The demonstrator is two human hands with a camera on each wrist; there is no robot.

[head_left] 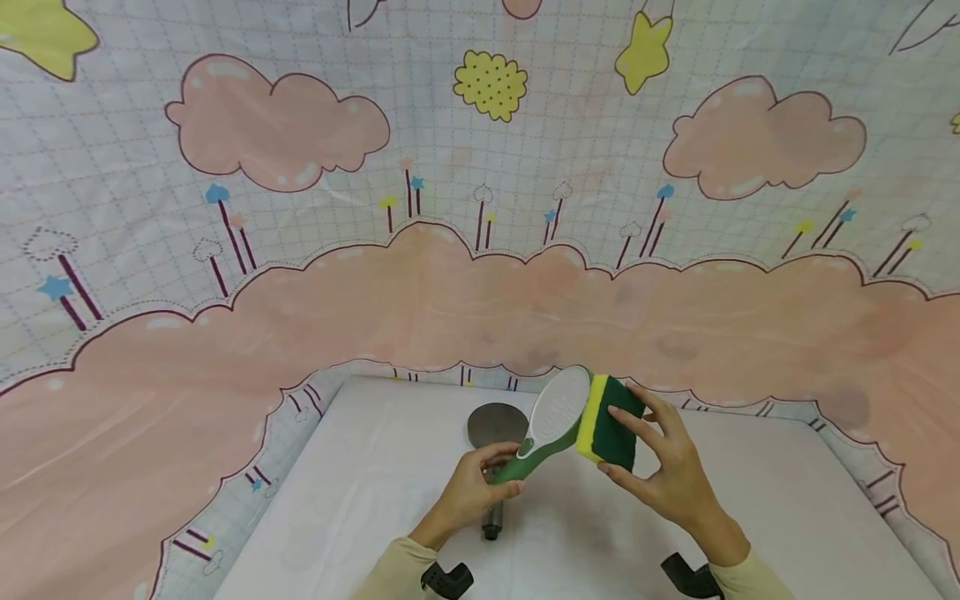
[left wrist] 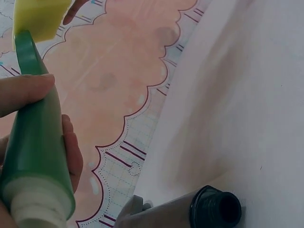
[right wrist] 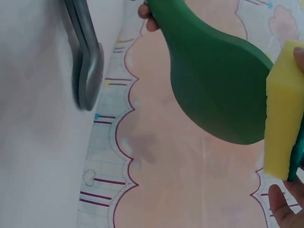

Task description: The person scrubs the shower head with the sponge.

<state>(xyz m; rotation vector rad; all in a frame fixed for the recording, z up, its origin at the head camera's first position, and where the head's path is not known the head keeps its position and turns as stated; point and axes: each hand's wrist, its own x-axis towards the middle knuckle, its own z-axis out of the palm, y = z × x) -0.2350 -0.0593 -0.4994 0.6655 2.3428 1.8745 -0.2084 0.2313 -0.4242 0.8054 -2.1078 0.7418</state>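
No legible text, labels, brands, numbers or signs in any view.

Two hands in play, one left hand (head_left: 472, 485) and one right hand (head_left: 675, 473)! Two shower heads out here, one green shower head (head_left: 559, 410), one grey shower head (head_left: 497, 423); just one sponge (head_left: 613, 423), one table (head_left: 360, 467), two sleeves (head_left: 397, 568) (head_left: 756, 578), and two black brackets (head_left: 447, 582) (head_left: 690, 577).

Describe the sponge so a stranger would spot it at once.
Over the white table, find the right hand. It grips the sponge, a block with yellow and dark green layers. Its straight edges and yellow layer set it apart from the rounded green shower head next to it and the grey shower head lying on the table.
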